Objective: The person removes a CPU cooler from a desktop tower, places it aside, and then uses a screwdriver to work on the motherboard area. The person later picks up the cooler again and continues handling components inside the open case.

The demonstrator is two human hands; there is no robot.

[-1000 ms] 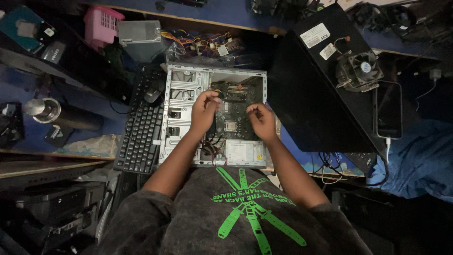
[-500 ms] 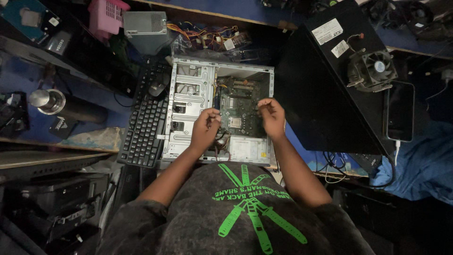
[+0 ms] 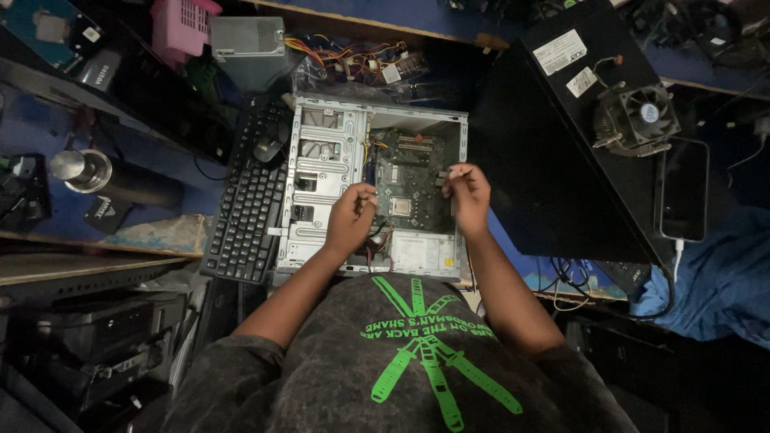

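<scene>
Left hand point(image 3: 350, 218) and right hand point(image 3: 468, 192), fingers curled and pinched narrowly, rest on opposite edges of the green motherboard point(image 3: 411, 183), which lies inside the open computer case point(image 3: 325, 172) between a black keyboard point(image 3: 247, 204) and a black side panel point(image 3: 553, 152), with both forearms reaching forward from the torso.

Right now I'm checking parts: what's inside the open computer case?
Inside the computer case lie a green motherboard, a metal drive cage and coloured wires. The left hand and right hand cover parts.
</scene>
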